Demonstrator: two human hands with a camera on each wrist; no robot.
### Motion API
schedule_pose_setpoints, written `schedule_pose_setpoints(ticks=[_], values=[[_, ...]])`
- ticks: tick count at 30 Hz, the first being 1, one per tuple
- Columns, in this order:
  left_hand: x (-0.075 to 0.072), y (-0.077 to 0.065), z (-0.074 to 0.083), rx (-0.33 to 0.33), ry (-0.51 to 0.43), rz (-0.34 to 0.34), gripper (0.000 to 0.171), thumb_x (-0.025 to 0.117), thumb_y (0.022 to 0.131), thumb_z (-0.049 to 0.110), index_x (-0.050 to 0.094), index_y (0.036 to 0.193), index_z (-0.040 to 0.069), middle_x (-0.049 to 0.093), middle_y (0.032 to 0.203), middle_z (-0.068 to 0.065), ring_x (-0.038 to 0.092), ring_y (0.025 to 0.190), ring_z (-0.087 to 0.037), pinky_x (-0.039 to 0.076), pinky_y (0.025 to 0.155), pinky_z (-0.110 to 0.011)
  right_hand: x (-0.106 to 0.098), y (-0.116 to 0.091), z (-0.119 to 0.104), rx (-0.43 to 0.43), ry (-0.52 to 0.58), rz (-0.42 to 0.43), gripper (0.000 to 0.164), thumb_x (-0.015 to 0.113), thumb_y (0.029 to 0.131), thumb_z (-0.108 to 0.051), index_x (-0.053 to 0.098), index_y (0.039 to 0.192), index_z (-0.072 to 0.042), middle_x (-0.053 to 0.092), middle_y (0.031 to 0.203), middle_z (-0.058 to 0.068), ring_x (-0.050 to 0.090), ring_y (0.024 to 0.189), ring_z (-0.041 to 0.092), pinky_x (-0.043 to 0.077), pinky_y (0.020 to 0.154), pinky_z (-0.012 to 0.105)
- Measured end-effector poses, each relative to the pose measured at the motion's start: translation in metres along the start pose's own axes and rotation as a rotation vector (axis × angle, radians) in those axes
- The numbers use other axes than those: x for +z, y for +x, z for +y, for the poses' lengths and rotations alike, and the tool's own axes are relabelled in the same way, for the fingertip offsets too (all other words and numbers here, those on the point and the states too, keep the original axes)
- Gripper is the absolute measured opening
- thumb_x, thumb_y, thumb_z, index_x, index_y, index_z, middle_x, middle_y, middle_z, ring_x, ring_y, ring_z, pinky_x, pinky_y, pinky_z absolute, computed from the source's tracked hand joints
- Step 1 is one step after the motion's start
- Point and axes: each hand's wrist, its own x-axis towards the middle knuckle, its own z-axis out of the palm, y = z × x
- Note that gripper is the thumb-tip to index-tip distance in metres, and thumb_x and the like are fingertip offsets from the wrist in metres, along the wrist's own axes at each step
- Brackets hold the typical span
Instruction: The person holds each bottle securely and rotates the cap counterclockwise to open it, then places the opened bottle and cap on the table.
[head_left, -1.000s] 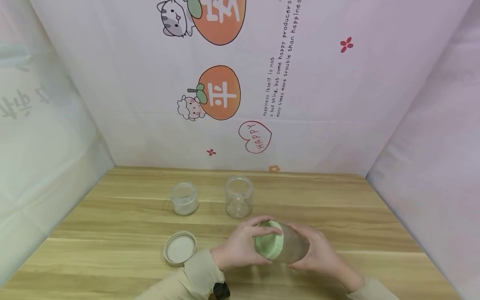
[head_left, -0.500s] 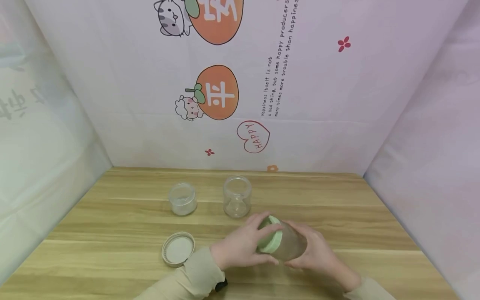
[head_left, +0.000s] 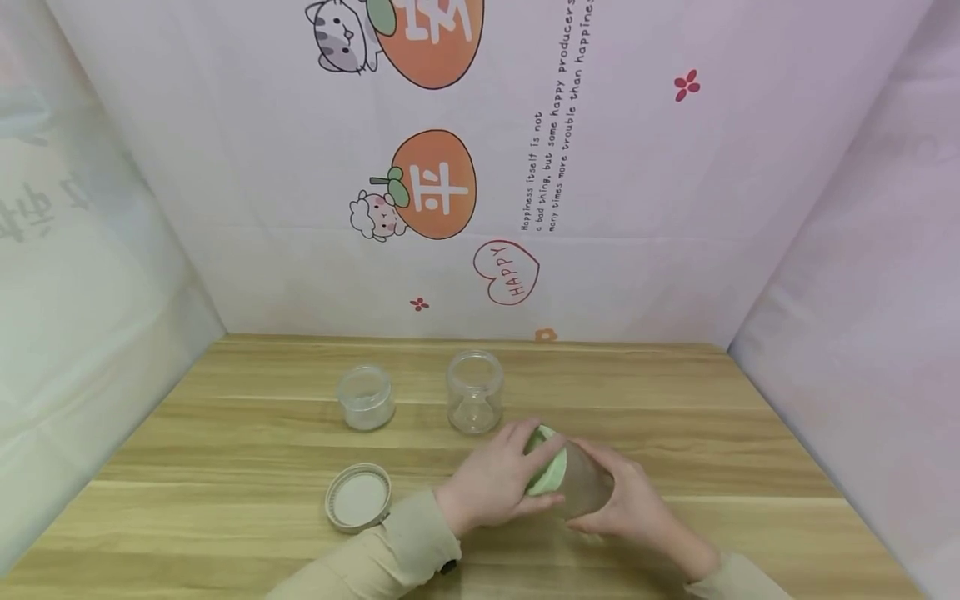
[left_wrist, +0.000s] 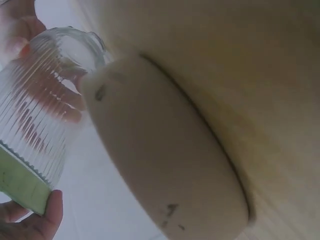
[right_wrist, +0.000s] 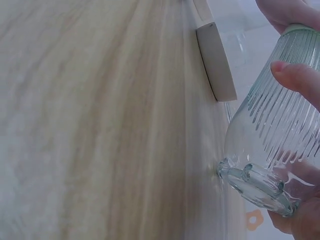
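Observation:
A ribbed clear glass jar (head_left: 585,490) leans over, its green lid (head_left: 552,477) turned toward the upper left. My left hand (head_left: 495,482) grips that lid, with the fingers over its far side and the thumb on its near edge. Round the jar's body, my right hand (head_left: 633,507) holds the glass from the other side. In the right wrist view the jar's thick foot (right_wrist: 260,187) is close to the wooden table; contact is hard to judge. The left wrist view shows the green lid (left_wrist: 22,180) still seated on the ribbed glass.
A pale round lid (head_left: 358,500) lies inner side up beside my left sleeve. Farther back stand a short clear jar (head_left: 366,407) and a taller clear jar (head_left: 475,400). Printed cloth walls (head_left: 600,275) enclose the wooden table (head_left: 225,433) at the back and sides.
My left hand has shifted slightly right and away from me, its fingers moving round the green lid. The jar has tipped slightly, while my right hand stays round it.

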Motion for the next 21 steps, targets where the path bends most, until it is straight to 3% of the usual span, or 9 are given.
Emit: schedule_pose_setpoints(ticks=[5, 15, 21], values=[[0.001, 0.002, 0.000, -0.001, 0.016, 0.008, 0.058, 0.051, 0.088, 0.053, 0.041, 0.134, 0.019, 0.049, 0.122, -0.012, 0.055, 0.103, -0.022, 0.054, 0.080, -0.029, 0.001, 0.000, -0.001, 0.044, 0.017, -0.003, 0.093, 0.089, 0.052, -0.027, 0.047, 0.131, -0.003, 0.061, 0.122, 0.011, 0.059, 0.103, 0.023, 0.053, 0.082, 0.038], [0.009, 0.010, 0.001, 0.033, 0.072, 0.135, 0.046, 0.051, 0.091, 0.041, 0.047, 0.130, 0.015, 0.056, 0.115, -0.018, 0.063, 0.094, -0.026, 0.056, 0.078, -0.033, 0.000, 0.001, 0.000, 0.097, 0.038, 0.007, 0.093, 0.088, 0.051, -0.021, 0.045, 0.130, 0.002, 0.059, 0.124, 0.019, 0.058, 0.107, 0.035, 0.048, 0.087, 0.054], [0.012, 0.010, 0.003, 0.017, 0.118, 0.187, 0.042, 0.050, 0.091, 0.038, 0.048, 0.125, 0.014, 0.057, 0.110, -0.018, 0.064, 0.086, -0.023, 0.056, 0.071, -0.030, 0.002, 0.002, -0.001, 0.107, 0.018, 0.021, 0.093, 0.089, 0.049, -0.020, 0.047, 0.129, 0.001, 0.061, 0.121, 0.018, 0.060, 0.103, 0.033, 0.051, 0.085, 0.051]])
